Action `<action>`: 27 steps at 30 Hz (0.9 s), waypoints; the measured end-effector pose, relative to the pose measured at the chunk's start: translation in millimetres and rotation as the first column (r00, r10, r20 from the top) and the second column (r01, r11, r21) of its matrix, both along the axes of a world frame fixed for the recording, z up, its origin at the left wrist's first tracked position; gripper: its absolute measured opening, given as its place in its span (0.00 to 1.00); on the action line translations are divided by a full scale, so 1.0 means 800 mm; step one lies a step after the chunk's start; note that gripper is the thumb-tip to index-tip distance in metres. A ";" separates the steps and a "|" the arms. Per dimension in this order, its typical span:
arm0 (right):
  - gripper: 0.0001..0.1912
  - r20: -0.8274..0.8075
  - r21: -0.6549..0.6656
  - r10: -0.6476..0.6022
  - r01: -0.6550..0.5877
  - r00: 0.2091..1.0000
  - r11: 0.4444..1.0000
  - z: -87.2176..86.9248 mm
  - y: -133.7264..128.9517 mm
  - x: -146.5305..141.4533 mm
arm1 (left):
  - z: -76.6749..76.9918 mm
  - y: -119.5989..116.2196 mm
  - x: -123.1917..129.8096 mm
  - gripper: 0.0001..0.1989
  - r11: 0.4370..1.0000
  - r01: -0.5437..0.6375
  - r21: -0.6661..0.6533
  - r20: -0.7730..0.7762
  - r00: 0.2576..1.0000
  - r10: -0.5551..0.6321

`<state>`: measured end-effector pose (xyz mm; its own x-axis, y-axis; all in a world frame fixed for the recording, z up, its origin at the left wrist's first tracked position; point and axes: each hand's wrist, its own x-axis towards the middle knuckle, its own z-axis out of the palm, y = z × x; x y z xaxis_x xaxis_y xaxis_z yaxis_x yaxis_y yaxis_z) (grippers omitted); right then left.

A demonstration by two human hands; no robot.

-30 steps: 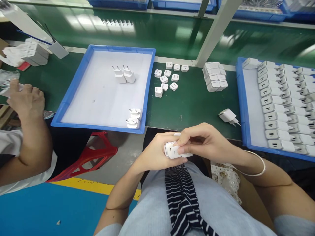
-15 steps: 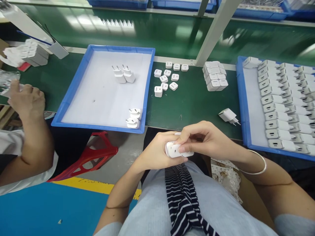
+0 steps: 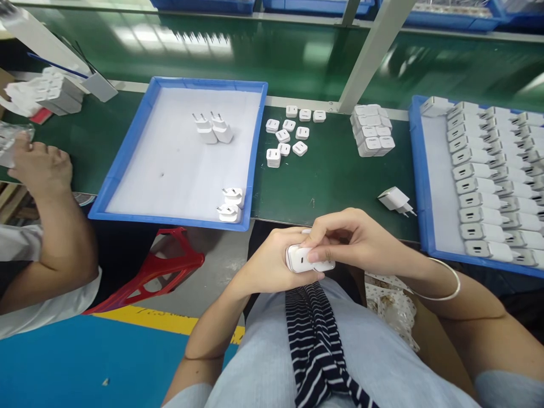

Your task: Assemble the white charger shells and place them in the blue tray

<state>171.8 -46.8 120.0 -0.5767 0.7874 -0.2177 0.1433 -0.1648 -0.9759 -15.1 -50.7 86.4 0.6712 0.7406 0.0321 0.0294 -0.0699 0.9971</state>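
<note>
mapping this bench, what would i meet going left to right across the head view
Pale stacked blocks → first blue tray → scattered small white pieces → neatly stacked white pieces → second blue tray

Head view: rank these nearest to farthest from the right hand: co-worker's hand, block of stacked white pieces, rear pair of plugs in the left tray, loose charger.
From the right hand:
1. Loose charger, just beyond it, to the right
2. Block of stacked white pieces, farther back
3. Rear pair of plugs, left tray
4. Co-worker's hand, far left
</note>
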 end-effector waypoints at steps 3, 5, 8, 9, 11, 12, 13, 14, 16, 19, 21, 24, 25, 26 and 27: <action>0.11 0.008 -0.003 0.001 -0.001 1.000 1.000 0.000 0.000 -0.001 | 0.000 0.000 0.000 0.08 1.000 -0.003 -0.002 -0.001 1.000 0.003; 0.11 0.015 0.005 0.002 -0.002 1.000 1.000 0.000 0.000 -0.001 | -0.001 0.000 0.000 0.08 1.000 -0.007 0.002 0.000 1.000 0.007; 0.11 0.021 0.029 0.001 -0.002 1.000 1.000 -0.002 -0.001 -0.001 | -0.003 -0.001 0.000 0.08 1.000 -0.013 0.010 -0.005 1.000 0.013; 0.11 0.020 0.040 0.000 -0.001 1.000 0.999 -0.002 -0.001 -0.002 | -0.004 -0.001 0.000 0.08 1.000 -0.015 0.013 -0.008 1.000 0.015; 0.10 0.014 0.059 -0.002 0.001 1.000 0.998 -0.002 -0.002 -0.002 | -0.005 -0.001 0.000 0.09 1.000 -0.018 0.019 -0.012 1.000 0.019; 0.10 0.009 0.064 -0.007 0.006 1.000 0.998 -0.002 -0.003 -0.002 | -0.005 -0.001 0.000 0.09 1.000 -0.019 0.022 -0.016 1.000 0.019; 0.09 0.005 0.063 -0.014 0.013 1.000 0.998 -0.002 -0.003 -0.003 | -0.005 -0.001 0.000 0.09 0.999 -0.020 0.025 -0.022 1.000 0.020; 0.09 0.005 0.059 -0.022 0.022 1.000 0.998 -0.001 -0.004 -0.003 | -0.005 -0.001 0.000 0.09 0.999 -0.021 0.028 -0.028 0.999 0.021; 0.08 0.015 0.044 -0.036 0.035 0.999 0.998 0.000 -0.004 -0.004 | -0.005 -0.001 0.001 0.08 0.999 -0.025 0.036 -0.046 0.999 0.027; 0.07 0.042 0.040 -0.033 0.031 0.999 0.999 0.000 -0.004 -0.005 | -0.005 -0.003 0.001 0.09 0.999 -0.042 0.033 -0.082 0.996 0.044; 0.07 0.058 0.051 -0.021 0.018 0.998 0.999 -0.001 -0.003 -0.004 | -0.006 -0.004 0.001 0.10 0.999 -0.045 0.013 -0.101 0.994 0.046; 0.07 0.070 0.058 0.003 -0.007 0.998 0.998 -0.003 -0.002 -0.003 | -0.006 -0.006 0.002 0.11 0.999 -0.044 -0.001 -0.103 0.994 0.043; 0.06 0.067 0.054 0.010 -0.013 0.998 0.998 -0.004 -0.003 -0.002 | -0.005 -0.006 0.002 0.11 0.999 -0.043 0.005 -0.103 0.994 0.044; 0.06 0.061 0.047 0.011 -0.014 0.998 0.999 -0.004 -0.003 -0.002 | -0.005 -0.006 0.002 0.11 0.999 -0.043 0.014 -0.106 0.993 0.045; 0.06 0.054 0.039 0.010 -0.012 0.998 0.999 -0.005 -0.003 -0.002 | -0.004 -0.006 0.002 0.11 0.999 -0.043 0.027 -0.111 0.993 0.046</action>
<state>170.1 -49.5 116.4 -0.5735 0.7898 -0.2176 0.1974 -0.1245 -0.9724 -13.4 -55.1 83.2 0.6379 0.7698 -0.0222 0.1439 -0.0908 0.9854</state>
